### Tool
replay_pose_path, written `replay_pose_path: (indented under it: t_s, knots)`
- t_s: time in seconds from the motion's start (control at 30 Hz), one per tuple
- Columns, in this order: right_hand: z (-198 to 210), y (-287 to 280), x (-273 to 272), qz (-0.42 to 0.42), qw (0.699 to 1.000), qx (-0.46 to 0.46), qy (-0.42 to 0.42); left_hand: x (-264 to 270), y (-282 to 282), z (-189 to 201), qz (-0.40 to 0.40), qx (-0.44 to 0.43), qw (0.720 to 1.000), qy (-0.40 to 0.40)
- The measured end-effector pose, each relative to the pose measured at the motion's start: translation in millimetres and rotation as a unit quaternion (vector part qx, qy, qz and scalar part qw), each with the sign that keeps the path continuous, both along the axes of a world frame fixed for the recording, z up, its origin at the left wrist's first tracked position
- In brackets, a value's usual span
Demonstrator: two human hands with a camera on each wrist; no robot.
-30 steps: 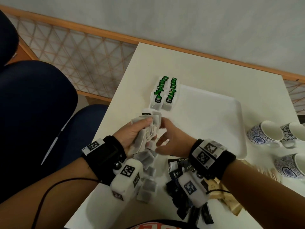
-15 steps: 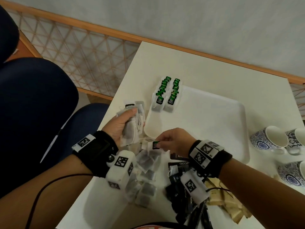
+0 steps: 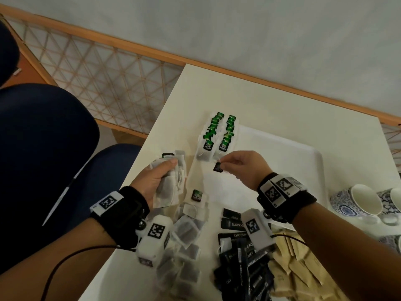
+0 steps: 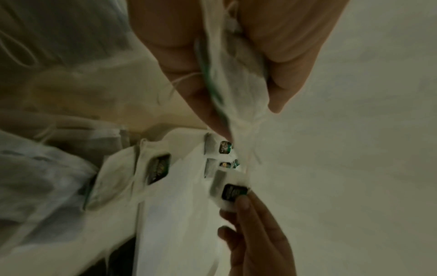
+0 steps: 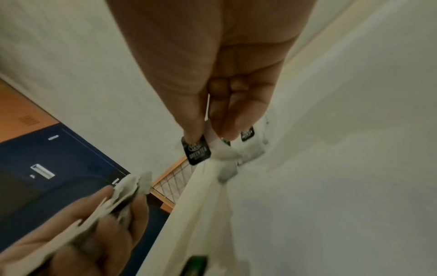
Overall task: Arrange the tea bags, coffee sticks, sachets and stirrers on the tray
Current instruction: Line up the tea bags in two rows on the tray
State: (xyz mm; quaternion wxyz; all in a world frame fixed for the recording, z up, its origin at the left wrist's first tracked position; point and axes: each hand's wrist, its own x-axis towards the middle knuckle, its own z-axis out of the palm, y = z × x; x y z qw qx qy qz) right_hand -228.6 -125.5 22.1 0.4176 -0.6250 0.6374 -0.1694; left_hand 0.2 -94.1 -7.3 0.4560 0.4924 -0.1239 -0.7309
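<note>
On the white tray (image 3: 303,170), two rows of green-tagged tea bags (image 3: 219,133) lie along the far left side. My right hand (image 3: 225,165) hovers just in front of the rows and pinches one tea bag, whose dark tag (image 3: 218,167) hangs below the fingertips (image 5: 196,128). The same tag (image 4: 234,191) shows in the left wrist view. My left hand (image 3: 165,172) grips a bunch of tea bags (image 3: 171,187) left of the tray. Another tagged tea bag (image 3: 197,195) lies at the tray's near left corner.
A heap of loose tea bags (image 3: 186,246), black coffee sticks (image 3: 243,257) and brown sachets (image 3: 299,270) lies on the table in front of the tray. Blue-patterned cups (image 3: 364,203) stand to the right. The table's left edge is beside my left hand.
My right hand has moved from the tray's near edge out over the tray to the rows, with a tea bag pinched. My left hand keeps hold of its bunch.
</note>
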Motion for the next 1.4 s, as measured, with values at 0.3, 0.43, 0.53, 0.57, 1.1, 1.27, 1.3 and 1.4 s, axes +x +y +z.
replay_pose_path:
  t_s: [0.3, 0.43, 0.53, 0.57, 1.1, 1.27, 1.3, 1.4]
  knots:
    - [-17.2, -45.9, 1.6, 0.028, 0.996, -0.012, 0.082, -13.6, -19.0, -2.4, -0.019, 0.024, 0.999, -0.018]
    - [-22.8, -60.4, -3.0, -0.001, 0.994, -0.021, 0.111, -16.2, -24.5, -4.6, -0.029, 0.049, 0.998, -0.023]
    - [-26.6, -66.7, -7.9, -0.01, 0.992, -0.025, 0.12, -18.5, -26.4, -4.4, -0.043, 0.078, 0.995, 0.051]
    - [-27.5, -67.8, -8.9, -0.011, 0.992, -0.026, 0.12, -19.9, -27.0, -5.2, -0.046, 0.071, 0.995, 0.053]
    - [-2.7, -14.5, 22.8, 0.097, 0.995, 0.022, -0.008, -39.7, -12.4, -1.2, -0.137, -0.081, 0.987, 0.011]
    - [-1.1, -8.2, 24.0, -0.006, 0.993, 0.032, -0.116, -38.3, -6.9, -1.3, -0.142, -0.079, 0.987, -0.016]
    - [-0.2, -8.5, 22.9, -0.015, 0.992, 0.027, -0.121, -36.7, -5.9, -1.9, -0.145, -0.075, 0.986, -0.016]
    - [0.2, -9.8, 19.3, -0.007, 0.995, 0.018, -0.096, -31.2, -4.5, -3.2, -0.155, -0.063, 0.986, -0.019]
